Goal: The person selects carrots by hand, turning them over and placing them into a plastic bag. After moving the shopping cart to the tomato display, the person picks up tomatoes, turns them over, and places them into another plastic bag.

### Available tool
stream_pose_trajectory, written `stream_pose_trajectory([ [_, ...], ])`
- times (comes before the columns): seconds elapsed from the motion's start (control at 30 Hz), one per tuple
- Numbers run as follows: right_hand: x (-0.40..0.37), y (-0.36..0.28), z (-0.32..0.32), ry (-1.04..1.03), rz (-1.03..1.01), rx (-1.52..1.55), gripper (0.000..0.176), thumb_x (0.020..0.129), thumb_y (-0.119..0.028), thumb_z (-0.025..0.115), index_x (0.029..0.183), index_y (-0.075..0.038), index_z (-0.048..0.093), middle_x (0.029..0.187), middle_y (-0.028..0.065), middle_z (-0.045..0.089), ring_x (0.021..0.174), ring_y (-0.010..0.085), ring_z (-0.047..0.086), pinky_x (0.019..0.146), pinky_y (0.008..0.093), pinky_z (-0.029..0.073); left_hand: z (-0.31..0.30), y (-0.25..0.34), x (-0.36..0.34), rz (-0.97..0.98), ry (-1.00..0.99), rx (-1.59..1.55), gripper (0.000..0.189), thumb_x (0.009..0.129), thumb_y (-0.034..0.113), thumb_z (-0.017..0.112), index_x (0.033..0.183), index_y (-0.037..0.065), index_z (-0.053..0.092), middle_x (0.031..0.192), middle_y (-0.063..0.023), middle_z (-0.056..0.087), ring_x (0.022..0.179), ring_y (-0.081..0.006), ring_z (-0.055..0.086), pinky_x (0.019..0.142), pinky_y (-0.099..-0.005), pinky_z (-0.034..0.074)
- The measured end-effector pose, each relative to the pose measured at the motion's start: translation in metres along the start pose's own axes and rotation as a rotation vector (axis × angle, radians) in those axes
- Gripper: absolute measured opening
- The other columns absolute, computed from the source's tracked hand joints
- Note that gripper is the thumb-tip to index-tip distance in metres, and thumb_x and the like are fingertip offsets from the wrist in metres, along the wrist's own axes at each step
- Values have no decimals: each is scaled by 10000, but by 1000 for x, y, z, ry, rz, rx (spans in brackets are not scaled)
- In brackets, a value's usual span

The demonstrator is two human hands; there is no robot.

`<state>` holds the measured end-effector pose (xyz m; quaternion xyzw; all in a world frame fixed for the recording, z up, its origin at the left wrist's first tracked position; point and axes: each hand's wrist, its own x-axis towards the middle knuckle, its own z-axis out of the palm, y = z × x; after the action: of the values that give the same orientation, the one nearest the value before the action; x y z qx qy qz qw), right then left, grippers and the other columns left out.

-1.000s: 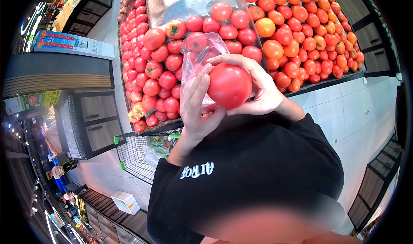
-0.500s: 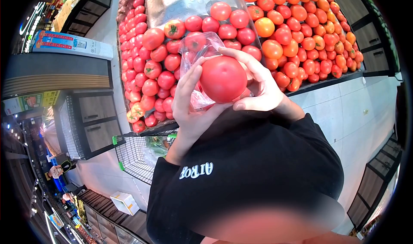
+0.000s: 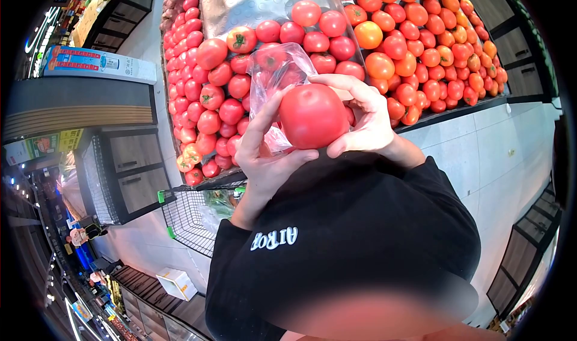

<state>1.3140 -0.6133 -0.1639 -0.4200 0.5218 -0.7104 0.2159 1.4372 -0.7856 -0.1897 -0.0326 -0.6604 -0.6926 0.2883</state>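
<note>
Between my two hands, a large red tomato (image 3: 314,116) is held up close to my chest. My left hand (image 3: 264,142) curls around its left side, thumb along the bottom. On the other side my right hand (image 3: 369,115) grips it, index finger over the top and thumb near the lower edge. A clear plastic bag (image 3: 264,88) hangs behind the tomato, next to my left fingers. Part of another red surface peeks out between the tomato and my right palm. Beyond the hands lies a heap of pinkish-red tomatoes (image 3: 231,110).
Orange-red tomatoes (image 3: 415,58) fill the right display, past a clear divider. A silver dimpled liner (image 3: 252,4) shows at the back of the near display. A wire shopping cart (image 3: 186,218) with bagged greens (image 3: 217,205) stands at my left. A white box (image 3: 176,284) sits farther left.
The tomato has turned slightly in my hands and shifted a little. My left thumb has moved off its underside, and my right fingers have shifted along its edge.
</note>
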Motion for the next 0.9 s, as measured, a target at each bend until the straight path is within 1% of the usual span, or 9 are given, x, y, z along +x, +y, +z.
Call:
stream_pose_trajectory([
  [0.1,-2,1,1,41,17,12,1100,620,-397,983,1449,83,442,1234,191,697,1167,260,676,1029,372,509,1,-3,-2,-10,19,-49,943,662,211,968,1418,-99,496,1376,-231,609,1267,-296,612,1101,-424,485],
  [0.2,-2,6,-1,41,-40,60,869,663,-141,973,1388,17,520,1179,164,726,1112,233,697,1007,379,527,2,-3,-2,-15,33,-62,937,661,217,968,1407,-107,503,1358,-227,621,1234,-291,635,1076,-418,511],
  [0.4,-4,10,0,79,-27,80,820,666,-178,979,1335,15,546,1145,148,739,1081,221,706,1017,388,514,4,-2,-1,-49,38,-78,937,661,231,967,1401,-112,506,1343,-226,630,1225,-291,642,1071,-414,517],
  [0.5,-5,10,0,80,8,132,796,668,-182,979,1316,10,558,1126,142,745,1076,218,707,1000,379,522,4,-2,-1,-64,31,-86,940,661,242,965,1401,-112,506,1333,-224,637,1220,-292,646,1067,-415,519],
  [0.7,-5,12,0,88,9,144,747,677,-171,973,1281,8,571,1119,146,745,1072,220,709,973,368,534,6,-1,-1,-92,35,-101,933,669,267,959,1398,-107,514,1312,-222,651,1198,-290,659,1053,-412,527],
  [0.8,-6,10,-3,67,69,129,743,692,-178,966,1285,18,562,1132,151,739,1081,223,703,980,371,534,5,-1,0,-84,29,-82,928,672,271,957,1398,-104,518,1300,-222,658,1181,-287,670,1042,-407,533],
  [0.9,-6,13,-4,56,101,249,739,718,-194,953,1294,28,547,1162,143,715,1080,228,699,978,369,537,4,-3,-1,-66,6,-49,923,669,256,960,1400,-98,521,1292,-217,664,1164,-282,679,1034,-401,538],
])
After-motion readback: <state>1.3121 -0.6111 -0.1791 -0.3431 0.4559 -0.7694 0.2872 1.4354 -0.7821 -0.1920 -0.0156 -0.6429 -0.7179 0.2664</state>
